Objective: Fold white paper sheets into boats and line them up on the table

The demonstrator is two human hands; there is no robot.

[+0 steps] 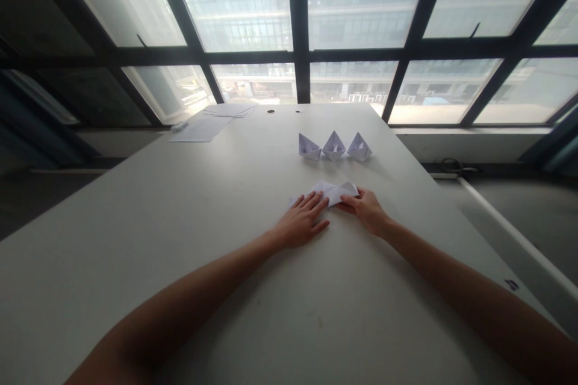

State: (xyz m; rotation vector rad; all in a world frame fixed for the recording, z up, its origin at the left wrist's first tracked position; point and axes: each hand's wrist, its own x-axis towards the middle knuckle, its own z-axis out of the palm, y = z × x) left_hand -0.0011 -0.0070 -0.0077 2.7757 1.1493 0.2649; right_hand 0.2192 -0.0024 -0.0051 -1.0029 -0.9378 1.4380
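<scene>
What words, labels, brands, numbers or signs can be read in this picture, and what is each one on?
None can be read.
Small dark mark near the right edge of the white table: too small and blurred to tell whether it bears text.
Nearest folded paper, three standing paper shapes and flat sheets: no writing can be made out.

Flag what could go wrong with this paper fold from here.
The left hand lies flat on the folded paper; pressure might crease it off line.
The right hand grips its right end; pulling could tear it.
Three paper shapes stand just beyond; a forward slip might knock them.
</scene>
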